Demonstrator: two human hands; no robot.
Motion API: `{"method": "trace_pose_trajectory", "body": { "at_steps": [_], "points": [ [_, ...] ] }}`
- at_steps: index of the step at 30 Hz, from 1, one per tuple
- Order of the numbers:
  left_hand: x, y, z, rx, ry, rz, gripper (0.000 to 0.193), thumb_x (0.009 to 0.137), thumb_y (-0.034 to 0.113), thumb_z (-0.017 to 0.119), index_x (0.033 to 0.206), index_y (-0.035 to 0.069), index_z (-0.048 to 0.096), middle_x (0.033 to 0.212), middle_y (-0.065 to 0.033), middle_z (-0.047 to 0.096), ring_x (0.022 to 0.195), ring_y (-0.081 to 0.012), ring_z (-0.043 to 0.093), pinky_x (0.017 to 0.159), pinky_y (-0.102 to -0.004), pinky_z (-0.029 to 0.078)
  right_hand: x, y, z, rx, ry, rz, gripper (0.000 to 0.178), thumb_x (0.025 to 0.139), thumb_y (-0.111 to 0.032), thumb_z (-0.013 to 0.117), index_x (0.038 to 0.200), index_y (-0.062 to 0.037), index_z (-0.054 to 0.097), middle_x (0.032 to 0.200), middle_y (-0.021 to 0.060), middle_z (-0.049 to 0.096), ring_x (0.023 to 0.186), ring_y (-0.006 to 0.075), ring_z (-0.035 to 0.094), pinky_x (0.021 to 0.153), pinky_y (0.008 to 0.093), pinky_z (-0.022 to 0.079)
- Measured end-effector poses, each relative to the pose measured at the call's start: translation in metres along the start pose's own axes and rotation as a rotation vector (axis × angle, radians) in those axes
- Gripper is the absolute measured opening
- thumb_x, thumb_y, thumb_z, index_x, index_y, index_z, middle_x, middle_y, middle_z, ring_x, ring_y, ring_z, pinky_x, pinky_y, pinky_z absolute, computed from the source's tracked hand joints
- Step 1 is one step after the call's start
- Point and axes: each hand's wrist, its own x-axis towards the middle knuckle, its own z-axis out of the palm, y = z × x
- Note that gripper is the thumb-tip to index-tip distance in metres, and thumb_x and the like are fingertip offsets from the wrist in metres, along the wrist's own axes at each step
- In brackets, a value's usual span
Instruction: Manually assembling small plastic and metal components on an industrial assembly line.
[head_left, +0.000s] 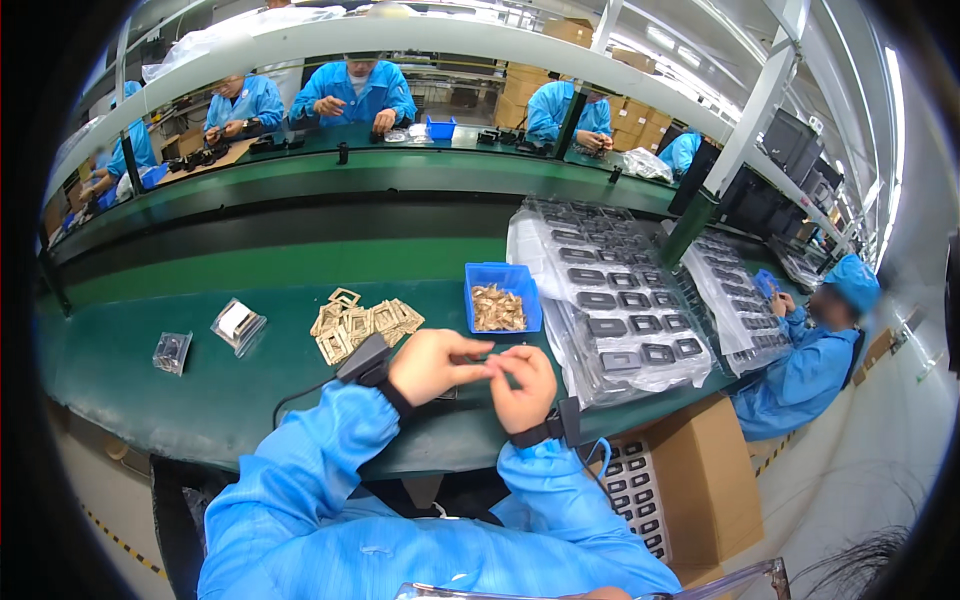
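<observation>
Pinching a tiny part, too small to tell, left hand (pixel 432 365) and right hand (pixel 524 387) fingers together.

A long green-topped workbench (pixel 150 400) runs beneath the hands, with a raised green conveyor belt (pixel 300 262) just beyond them. Farther off stands a second green bench (pixel 330 160) under a white overhead shelf rail (pixel 400 40). Brown cardboard cartons (pixel 640 120) stack up at the far right, beneath bright ceiling strip lights (pixel 665 38). A pale floor (pixel 860 470) lies to the right.
</observation>
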Motion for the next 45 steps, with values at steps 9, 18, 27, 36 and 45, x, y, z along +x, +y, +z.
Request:
{"method": "trace_pose_trajectory", "body": {
  "at_steps": [9, 18, 27, 36, 45],
  "points": [
    [-0.074, 0.001, -0.011, -0.146, 0.080, 0.086, 0.025, 0.074, 0.009, 0.085, 0.096, 0.003, 0.074, 0.100, -0.0103, 0.072, 0.093, -0.0219, 0.070, 0.081, -0.0327, 0.056, -0.019, -0.047, -0.010, 0.264, -0.354, 0.057, 0.021, 0.073, -0.001, 0.078, 0.093, -0.0054, 0.074, 0.115, 0.0145, 0.069, 0.108, 0.0316, 0.065, 0.090, 0.0395, 0.053],
    [-0.117, 0.009, -0.019, -0.149, 0.131, 0.070, 0.016, 0.074, 0.008, 0.084, 0.084, 0.005, 0.073, 0.094, -0.0090, 0.072, 0.086, -0.0238, 0.070, 0.078, -0.0332, 0.055, -0.045, -0.035, -0.025, 0.785, -0.762, 0.491, 0.024, 0.081, 0.003, 0.077, 0.104, 0.0008, 0.071, 0.133, 0.0167, 0.061, 0.119, 0.0213, 0.062, 0.094, 0.0331, 0.054],
    [-0.129, 0.004, -0.008, -0.084, 0.185, 0.217, 0.017, 0.076, 0.008, 0.083, 0.088, 0.005, 0.072, 0.098, -0.0078, 0.069, 0.084, -0.0214, 0.070, 0.071, -0.0313, 0.057, -0.051, -0.046, -0.026, 1.051, -0.665, 0.769, 0.029, 0.079, 0.015, 0.073, 0.106, 0.0048, 0.069, 0.134, 0.0241, 0.057, 0.114, 0.0261, 0.064, 0.096, 0.0359, 0.055],
    [-0.121, 0.000, -0.010, 0.193, 0.194, 0.142, 0.029, 0.076, 0.023, 0.085, 0.095, 0.007, 0.070, 0.103, -0.0061, 0.066, 0.079, -0.0199, 0.070, 0.065, -0.0315, 0.057, -0.045, -0.057, -0.013, 0.865, -0.555, 0.872, 0.021, 0.080, 0.016, 0.070, 0.099, 0.0069, 0.068, 0.118, 0.0183, 0.064, 0.104, 0.0229, 0.068, 0.092, 0.0327, 0.058],
    [-0.068, -0.054, -0.027, 0.329, 0.040, 0.017, 0.069, 0.070, 0.030, 0.086, 0.129, 0.005, 0.059, 0.117, -0.0139, 0.065, 0.112, -0.0325, 0.059, 0.094, -0.0407, 0.049, -0.015, 0.007, 0.002, 0.270, -0.366, 0.436, 0.029, 0.069, 0.004, 0.082, 0.096, -0.0035, 0.072, 0.107, 0.0109, 0.071, 0.111, 0.0248, 0.063, 0.096, 0.0336, 0.050]
  ]
}}
